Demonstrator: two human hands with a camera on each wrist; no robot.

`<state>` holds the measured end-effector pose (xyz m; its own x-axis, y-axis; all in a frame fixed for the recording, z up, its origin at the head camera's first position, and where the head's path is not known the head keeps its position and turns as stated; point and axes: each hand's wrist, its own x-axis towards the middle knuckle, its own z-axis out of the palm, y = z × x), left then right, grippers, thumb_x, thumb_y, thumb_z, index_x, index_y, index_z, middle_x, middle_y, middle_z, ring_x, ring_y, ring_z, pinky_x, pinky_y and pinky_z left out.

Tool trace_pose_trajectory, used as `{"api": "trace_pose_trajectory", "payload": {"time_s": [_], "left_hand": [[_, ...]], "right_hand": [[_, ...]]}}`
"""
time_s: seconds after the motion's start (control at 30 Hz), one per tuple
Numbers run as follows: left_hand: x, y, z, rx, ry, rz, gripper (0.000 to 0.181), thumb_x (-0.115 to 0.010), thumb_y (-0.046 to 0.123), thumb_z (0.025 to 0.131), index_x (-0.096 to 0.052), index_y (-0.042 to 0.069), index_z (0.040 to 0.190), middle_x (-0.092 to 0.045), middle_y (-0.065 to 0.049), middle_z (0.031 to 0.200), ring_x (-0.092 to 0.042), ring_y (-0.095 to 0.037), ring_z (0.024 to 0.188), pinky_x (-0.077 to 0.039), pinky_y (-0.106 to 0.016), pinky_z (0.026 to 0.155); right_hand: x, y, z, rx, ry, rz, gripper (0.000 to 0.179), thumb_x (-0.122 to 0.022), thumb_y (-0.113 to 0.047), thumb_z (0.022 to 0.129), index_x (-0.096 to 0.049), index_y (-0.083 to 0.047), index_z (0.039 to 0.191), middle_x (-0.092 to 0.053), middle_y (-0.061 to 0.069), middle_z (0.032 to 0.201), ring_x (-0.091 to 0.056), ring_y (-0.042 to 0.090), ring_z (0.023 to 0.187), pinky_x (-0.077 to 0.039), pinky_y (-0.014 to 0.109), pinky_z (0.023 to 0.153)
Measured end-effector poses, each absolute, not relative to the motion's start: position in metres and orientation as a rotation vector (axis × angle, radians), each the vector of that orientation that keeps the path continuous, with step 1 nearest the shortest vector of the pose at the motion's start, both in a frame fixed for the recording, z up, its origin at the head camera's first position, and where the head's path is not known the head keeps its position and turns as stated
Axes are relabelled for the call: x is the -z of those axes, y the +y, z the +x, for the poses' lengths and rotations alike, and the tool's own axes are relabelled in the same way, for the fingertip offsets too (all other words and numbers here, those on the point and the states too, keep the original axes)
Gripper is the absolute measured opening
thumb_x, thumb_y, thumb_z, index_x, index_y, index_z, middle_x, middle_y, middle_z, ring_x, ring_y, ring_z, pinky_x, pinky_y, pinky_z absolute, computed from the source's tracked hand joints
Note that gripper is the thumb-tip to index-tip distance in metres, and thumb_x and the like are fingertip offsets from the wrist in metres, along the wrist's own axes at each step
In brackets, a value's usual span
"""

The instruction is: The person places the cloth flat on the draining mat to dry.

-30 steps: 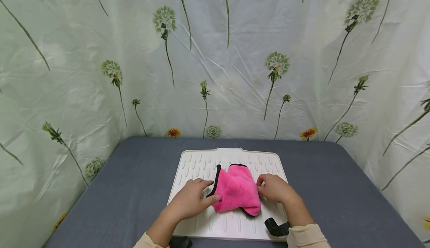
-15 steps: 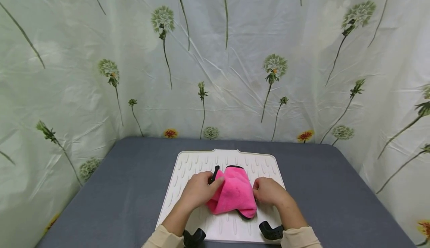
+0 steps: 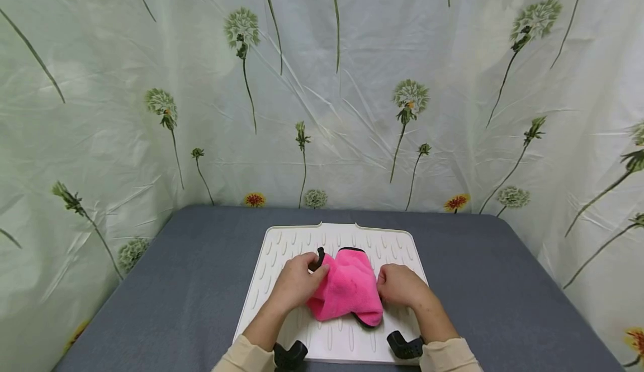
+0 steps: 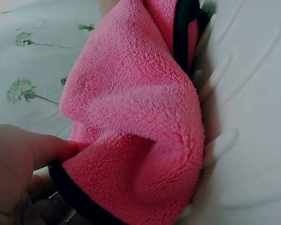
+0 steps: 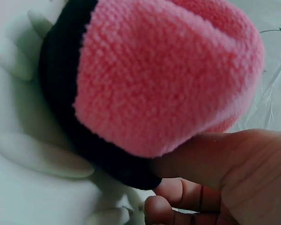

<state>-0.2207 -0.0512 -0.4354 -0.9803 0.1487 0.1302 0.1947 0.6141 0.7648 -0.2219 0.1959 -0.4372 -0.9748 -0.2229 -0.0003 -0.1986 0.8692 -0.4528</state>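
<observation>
A crumpled pink towel (image 3: 347, 285) with black edging lies on a white ribbed mat (image 3: 271, 271) in the head view. My left hand (image 3: 293, 283) pinches its left edge, thumb on the pink pile and fingers behind the black border, as the left wrist view shows on the fleecy cloth (image 4: 131, 103). At the opposite side, my right hand (image 3: 401, 286) pinches the towel's right edge. In the right wrist view the thumb presses against the pink fabric (image 5: 164, 79) beside the black trim (image 5: 61, 84), with curled fingers beneath.
The mat lies on a dark grey table (image 3: 201, 282) and has raised oblong bumps. Black curved devices sit at the left wrist (image 3: 290, 355) and right wrist (image 3: 405, 345). A curtain (image 3: 352, 109) printed with dandelions hangs behind the table.
My left hand has moved from beside the towel onto its left edge and taken hold of it. The right hand stays at the right edge, its fingers closer together. The view has shifted slightly.
</observation>
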Motion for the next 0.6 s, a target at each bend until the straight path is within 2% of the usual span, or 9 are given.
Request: {"api": "trace_pose_trajectory", "payload": {"time_s": [0.17,0.3,0.6], "left_hand": [[0.433,-0.059,-0.222,1.336,-2.769,-0.268,0.014,-0.071,0.023,0.093,-0.067,0.012,0.086,-0.068,-0.001,0.077,-0.054,-0.013,0.068,-0.043,-0.03,0.059],[0.431,-0.066,-0.224,1.373,-2.76,-0.239,0.013,-0.071,0.023,0.093,-0.068,0.011,0.088,-0.067,-0.001,0.076,-0.053,-0.013,0.064,-0.042,-0.03,0.056],[0.424,-0.079,-0.226,1.392,-2.748,-0.188,0.014,-0.071,0.024,0.093,-0.069,0.011,0.089,-0.066,-0.001,0.077,-0.052,-0.014,0.067,-0.041,-0.031,0.057]], "right_hand": [[0.435,0.201,-0.221,0.781,2.953,-0.313,0.016,-0.066,-0.01,0.076,-0.056,-0.015,0.066,-0.052,-0.005,0.06,-0.047,0.011,0.056,-0.036,0.027,0.053],[0.433,0.206,-0.221,0.804,2.941,-0.285,0.018,-0.07,-0.014,0.078,-0.056,-0.014,0.067,-0.053,-0.005,0.059,-0.048,0.011,0.055,-0.036,0.027,0.052],[0.43,0.219,-0.224,0.826,2.935,-0.248,0.019,-0.072,-0.016,0.081,-0.057,-0.012,0.07,-0.055,-0.002,0.063,-0.05,0.013,0.06,-0.039,0.029,0.056]]}}
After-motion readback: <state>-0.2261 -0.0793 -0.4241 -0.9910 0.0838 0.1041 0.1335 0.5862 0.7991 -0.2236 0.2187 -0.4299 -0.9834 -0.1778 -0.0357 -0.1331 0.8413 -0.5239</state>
